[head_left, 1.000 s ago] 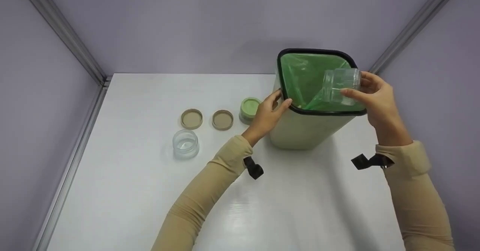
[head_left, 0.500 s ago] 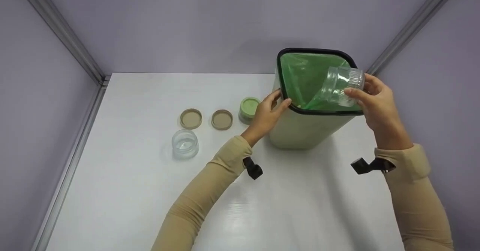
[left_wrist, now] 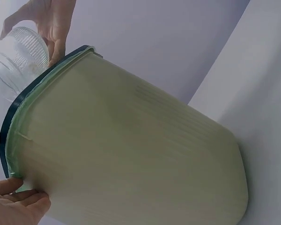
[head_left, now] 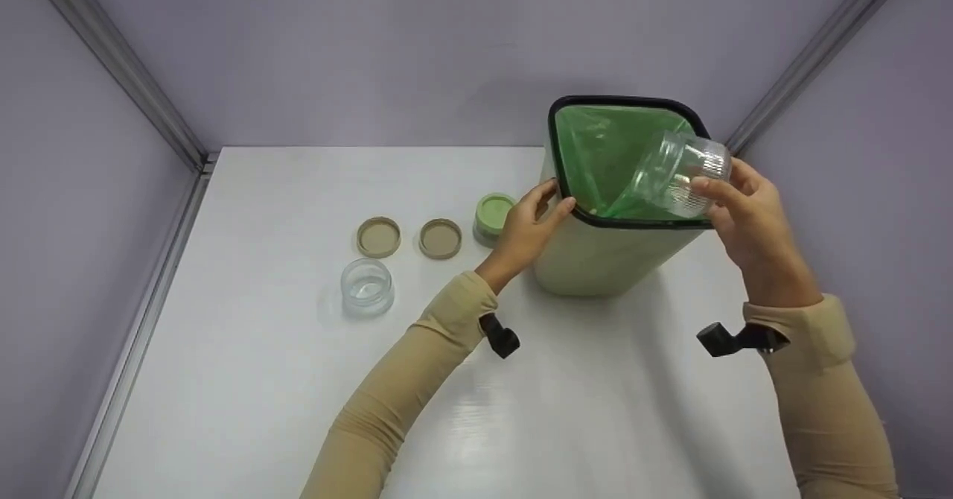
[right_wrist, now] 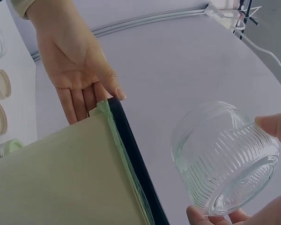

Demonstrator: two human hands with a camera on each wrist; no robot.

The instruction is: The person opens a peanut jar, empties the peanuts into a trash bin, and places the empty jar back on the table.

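Right hand (head_left: 748, 212) is gripping the ribbed glass jar (head_left: 679, 173) by its base, tipping it further mouth-down over the bin (head_left: 607, 257) than a second ago; the jar is looking empty. Left hand (head_left: 525, 229) is resting flat on the bin's near rim, thumb over the edge, steadying it. Green liner (head_left: 595, 149) is showing inside. Second jar (head_left: 366, 285), two tan lids (head_left: 378, 237) and a green-lidded jar (head_left: 493, 217) are sitting on the table (head_left: 298, 380).

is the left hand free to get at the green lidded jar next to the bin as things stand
Probably yes, once it lets go. The left hand rests on the bin at its rim, and the green lidded jar stands right beside that hand on the table, with nothing between them.
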